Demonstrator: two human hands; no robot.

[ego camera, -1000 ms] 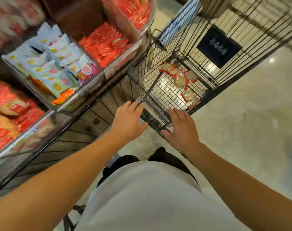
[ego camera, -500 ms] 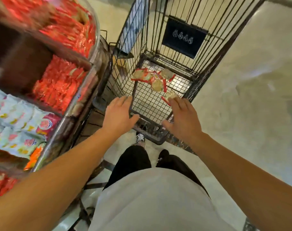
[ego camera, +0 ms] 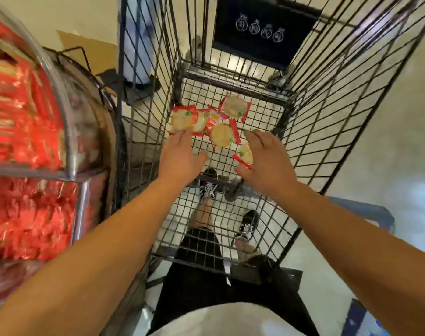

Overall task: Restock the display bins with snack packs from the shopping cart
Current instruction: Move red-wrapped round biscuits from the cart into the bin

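We take the shopping cart (ego camera: 328, 112) as the landmark. It is a black wire cart seen from above, with a mesh floor and tall wire walls.

Snack packs (ego camera: 222, 135) lie on the mesh floor of the cart, toward its far half. We count about five packs, each red-edged with a round pale biscuit showing. Several overlap in a loose cluster; one pack (ego camera: 246, 154) lies a little apart, nearer the person.

Both arms reach down into the cart. The left hand (ego camera: 180, 157) is inside the cart with its fingers straight and held together, thumb spread. Its fingertips (ego camera: 183, 135) reach the near edge of the leftmost pack (ego camera: 182, 121); we cannot tell whether they touch it. It holds nothing.

The right hand (ego camera: 267, 157) is also inside the cart, fingers extended and slightly spread, holding nothing. It lies just beside the separate pack and partly covers it in this view.

A black sign (ego camera: 262, 30) with white symbols hangs on the far wall of the cart.

The display bins (ego camera: 73, 132) stand to the left of the cart, just beside its left wall. They have curved clear fronts on metal frames and hold red packs (ego camera: 24, 209); this area is blurred.
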